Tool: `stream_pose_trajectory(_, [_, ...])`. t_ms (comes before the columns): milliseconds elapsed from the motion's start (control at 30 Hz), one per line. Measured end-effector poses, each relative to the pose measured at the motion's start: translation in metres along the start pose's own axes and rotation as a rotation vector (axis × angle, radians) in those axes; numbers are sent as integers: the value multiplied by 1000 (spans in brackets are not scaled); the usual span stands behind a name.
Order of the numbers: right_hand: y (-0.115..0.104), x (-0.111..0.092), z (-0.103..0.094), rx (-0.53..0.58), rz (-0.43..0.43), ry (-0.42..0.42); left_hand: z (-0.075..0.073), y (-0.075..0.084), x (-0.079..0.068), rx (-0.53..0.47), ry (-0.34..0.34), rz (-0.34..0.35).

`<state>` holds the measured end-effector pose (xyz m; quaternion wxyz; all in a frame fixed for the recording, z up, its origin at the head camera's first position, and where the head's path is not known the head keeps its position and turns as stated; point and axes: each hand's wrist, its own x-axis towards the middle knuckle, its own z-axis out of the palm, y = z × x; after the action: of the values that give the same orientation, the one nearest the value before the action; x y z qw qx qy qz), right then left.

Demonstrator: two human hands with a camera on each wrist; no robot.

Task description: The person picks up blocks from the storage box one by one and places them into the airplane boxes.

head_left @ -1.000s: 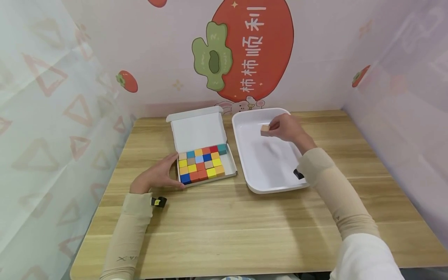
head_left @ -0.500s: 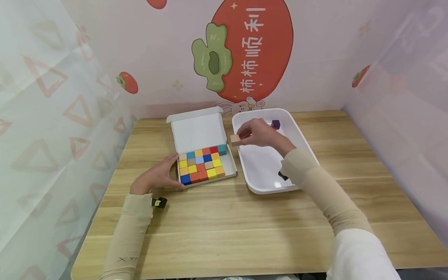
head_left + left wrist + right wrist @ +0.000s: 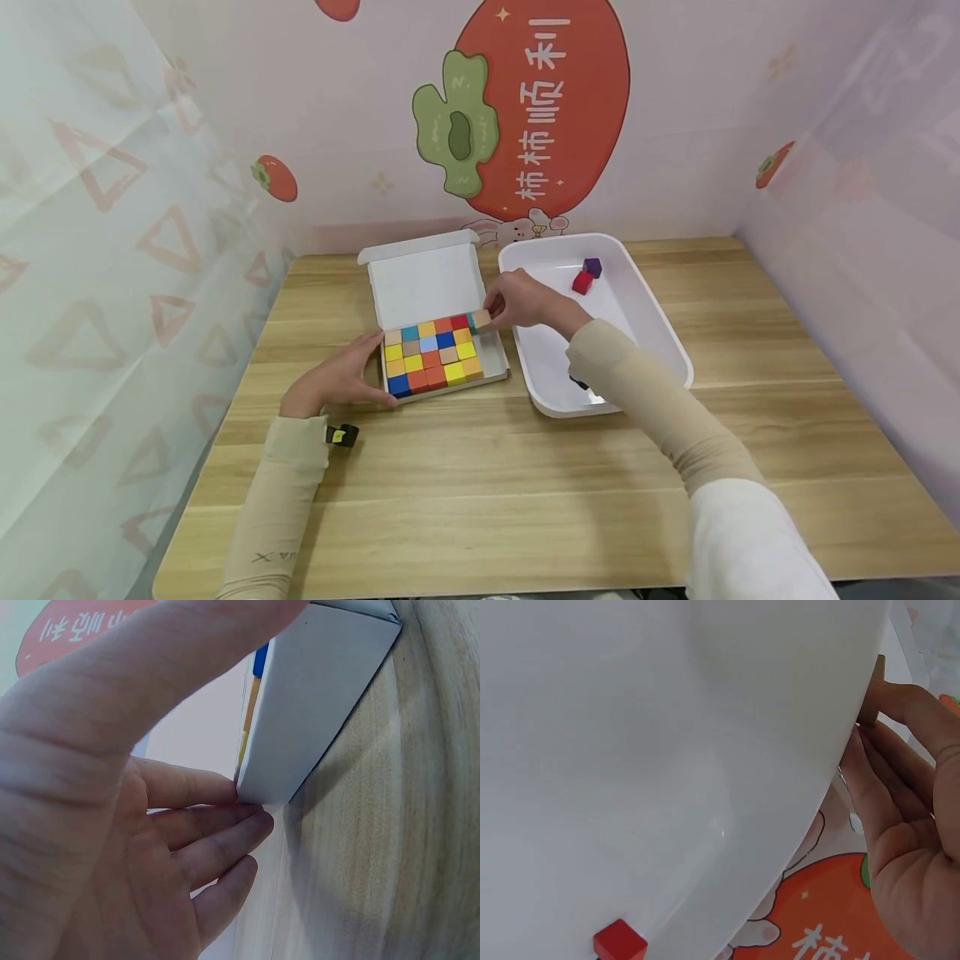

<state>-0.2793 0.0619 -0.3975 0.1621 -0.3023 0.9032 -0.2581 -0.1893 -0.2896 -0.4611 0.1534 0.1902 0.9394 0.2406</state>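
Note:
A white cardboard box [image 3: 492, 361] with its lid [image 3: 428, 285] folded back lies on the table, its rows of coloured wooden cubes [image 3: 430, 359] filling most of it. Along its left side, my left hand [image 3: 335, 377] holds the box, thumb at the front corner and fingers at the back corner; the left wrist view shows the box wall [image 3: 319, 697] between them. My right hand [image 3: 521, 301] pinches a plain wood-coloured cube [image 3: 482, 318] at the box's back right, beside the teal cube. In the right wrist view the tray wall partly hides that cube [image 3: 873, 705].
A white plastic tray [image 3: 678, 354] stands right of the box, under my right forearm. In it lie a red cube [image 3: 582, 282] and a purple cube [image 3: 592, 267]. The wooden table [image 3: 465, 492] extends in front; a printed backdrop stands behind.
My right hand has carried the plain cube from over the tray leftward and down to the box's back right corner. The red and purple cubes have come into sight. My left hand stays put.

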Motion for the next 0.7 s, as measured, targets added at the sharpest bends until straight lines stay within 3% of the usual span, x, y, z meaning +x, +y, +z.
stream_pose_trajectory(267, [-11,9,12,-83,12,-48,0,2,0,-5,1,7])
stream_pose_trajectory(500, [-11,14,22,-126,42,-48,0,1,0,6,-4,-6])
stream_pose_trajectory(700, [-14,16,29,-232,46,-40,1,1,1,-6,1,-7])
